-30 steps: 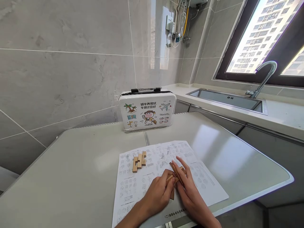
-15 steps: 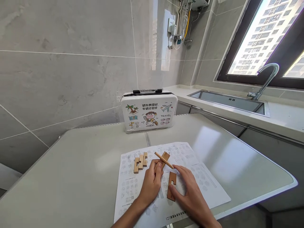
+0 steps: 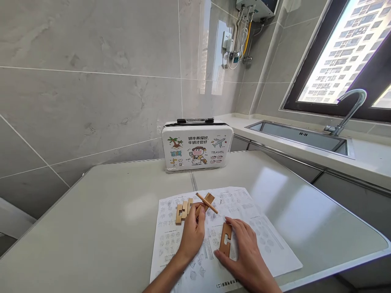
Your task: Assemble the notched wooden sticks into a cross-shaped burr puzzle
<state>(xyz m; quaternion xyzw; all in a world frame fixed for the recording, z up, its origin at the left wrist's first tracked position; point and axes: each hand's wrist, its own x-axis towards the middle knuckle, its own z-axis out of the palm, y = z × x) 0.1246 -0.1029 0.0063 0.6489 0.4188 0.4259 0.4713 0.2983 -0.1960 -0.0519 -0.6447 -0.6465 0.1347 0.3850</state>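
Note:
My left hand (image 3: 193, 235) is closed on two crossed wooden puzzle pieces (image 3: 207, 202), held just above a printed instruction sheet (image 3: 262, 240). Right beside its fingertips, to the left, lies a small group of interlocked wooden pieces (image 3: 183, 210) on the sheet. My right hand (image 3: 244, 254) rests on the sheet with thumb and fingers pinching a flat notched wooden piece (image 3: 226, 238) that stands on its edge.
A white table (image 3: 100, 228) carries the sheet. A small white cartoon-printed case (image 3: 197, 148) stands at the table's back edge against the tiled wall. To the right are a counter with a steel sink (image 3: 302, 133), a tap (image 3: 351, 108) and a window.
My hands have come apart: the left carried the crossed pieces up and left toward the interlocked group, and the right kept the flat notched piece on the sheet. The camera tilted slightly.

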